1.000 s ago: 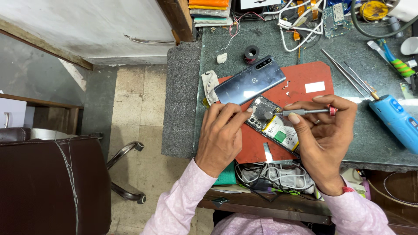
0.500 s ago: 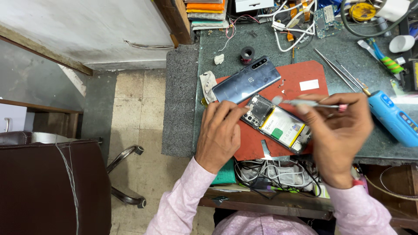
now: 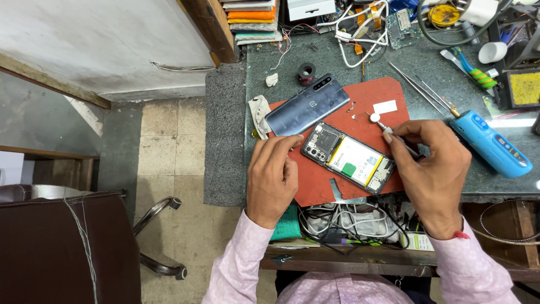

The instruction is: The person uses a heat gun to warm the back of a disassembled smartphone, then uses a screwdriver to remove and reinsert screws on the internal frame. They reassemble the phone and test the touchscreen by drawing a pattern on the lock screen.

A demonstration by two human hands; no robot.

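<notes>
Brown chair back (image 3: 62, 247) far left, over tiled floor (image 3: 169, 152). Left hand (image 3: 274, 179) flat on red mat (image 3: 371, 101), fingers (image 3: 292, 141) loosely spread, tips touching near-left corner of opened phone (image 3: 350, 158), gripping nothing. Grey back cover (image 3: 306, 105) lies just beyond, on mat's far-left part. Opened phone at mat centre, battery showing. Right hand (image 3: 433, 169) right of phone, fingers pinched closed around thin screwdriver (image 3: 394, 137), tip near small round part (image 3: 374, 117). Metal tweezers (image 3: 419, 87) and blue power tool (image 3: 489, 143) on grey surface (image 3: 281, 56), right.
</notes>
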